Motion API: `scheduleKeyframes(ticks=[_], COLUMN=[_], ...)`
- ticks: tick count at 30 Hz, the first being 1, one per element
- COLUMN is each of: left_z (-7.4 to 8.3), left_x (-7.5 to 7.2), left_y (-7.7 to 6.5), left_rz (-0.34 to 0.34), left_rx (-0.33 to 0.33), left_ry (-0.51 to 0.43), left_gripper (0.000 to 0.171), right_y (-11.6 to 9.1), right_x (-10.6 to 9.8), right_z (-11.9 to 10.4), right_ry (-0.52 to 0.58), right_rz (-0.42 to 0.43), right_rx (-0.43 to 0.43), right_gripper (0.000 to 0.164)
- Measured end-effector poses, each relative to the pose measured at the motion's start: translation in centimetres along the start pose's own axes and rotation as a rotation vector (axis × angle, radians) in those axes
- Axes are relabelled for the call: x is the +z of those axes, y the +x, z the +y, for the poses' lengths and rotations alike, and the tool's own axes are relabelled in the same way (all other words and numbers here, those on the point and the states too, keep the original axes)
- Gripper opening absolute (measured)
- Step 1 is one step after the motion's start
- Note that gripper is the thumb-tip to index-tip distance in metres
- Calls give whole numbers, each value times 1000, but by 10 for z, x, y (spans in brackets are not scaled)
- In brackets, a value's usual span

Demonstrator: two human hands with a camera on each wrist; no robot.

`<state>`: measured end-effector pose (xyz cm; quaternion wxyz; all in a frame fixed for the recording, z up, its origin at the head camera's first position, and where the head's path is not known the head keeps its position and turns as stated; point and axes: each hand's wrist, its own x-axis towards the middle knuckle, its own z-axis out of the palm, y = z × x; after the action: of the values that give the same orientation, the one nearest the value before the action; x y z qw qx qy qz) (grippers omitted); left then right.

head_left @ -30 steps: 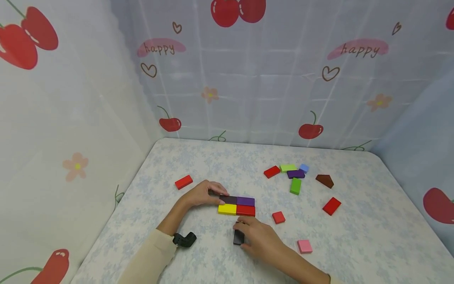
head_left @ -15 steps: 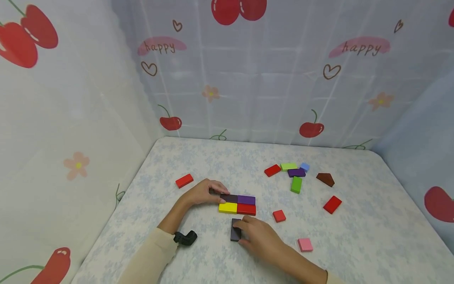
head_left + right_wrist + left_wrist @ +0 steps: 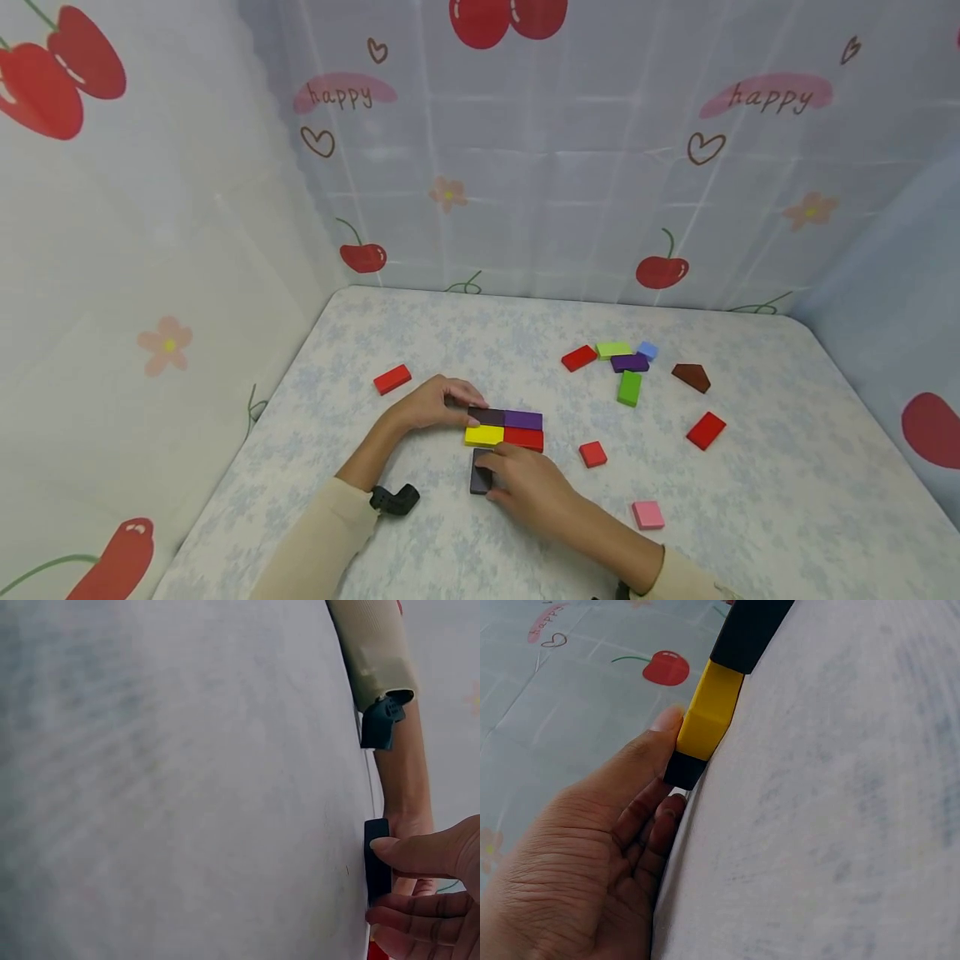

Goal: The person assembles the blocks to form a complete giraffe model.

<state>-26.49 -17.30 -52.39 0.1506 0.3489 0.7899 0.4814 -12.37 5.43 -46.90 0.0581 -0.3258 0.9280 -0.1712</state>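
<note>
On the table a black block (image 3: 489, 417), a purple block (image 3: 522, 420), a yellow block (image 3: 483, 436) and a red block (image 3: 527, 439) lie together as a two-by-two rectangle. My left hand (image 3: 429, 406) pinches the black one at the rectangle's left end, thumb tip beside the yellow block (image 3: 709, 712). Just in front of the yellow block, my right hand (image 3: 536, 487) grips a second black block (image 3: 481, 472), its long side pointing away from me. In the right wrist view the thumb lies on this block (image 3: 377, 855) and the fingers are at its lower end.
A small red block (image 3: 592, 454) and a pink block (image 3: 648, 515) lie right of my hands. Farther back are a green block (image 3: 629, 389), a brown piece (image 3: 692, 377) and several others. One red block (image 3: 392, 379) lies at the left; a curtain (image 3: 555, 217) hangs behind the table.
My right hand has slid the second black block left and away from me, up to the near side of the yellow block. My left hand has stayed on the rectangle.
</note>
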Motion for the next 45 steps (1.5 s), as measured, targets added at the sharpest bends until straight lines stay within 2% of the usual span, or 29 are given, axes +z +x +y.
scheduleKeyframes(ticks=[4,18,34,38,41,45], left_z=[1,0,0,1,1,1], left_x=[-1,-1,0,-1,-1,-1], left_y=[-1,0,0,1,1,0], left_rz=[-11,-14,-16,-25,-26,-25], left_rx=[2,15,19,31,42,45], left_ry=[4,10,-15,-10,-5,0], left_gripper=[29,27,28,28,27,27], right_y=[5,14,18,12,6,-3], right_x=[1,3,2,-7,-19,-38], right_z=[-1,-5,-10,-11,-10,-4], right_ry=[-6,-34,-67,-32,-6,11], right_rz=[9,8,7,2,52,129], right_rx=[-32,-30,18,70,83,82], right_gripper=[43,44,50,56,58,51])
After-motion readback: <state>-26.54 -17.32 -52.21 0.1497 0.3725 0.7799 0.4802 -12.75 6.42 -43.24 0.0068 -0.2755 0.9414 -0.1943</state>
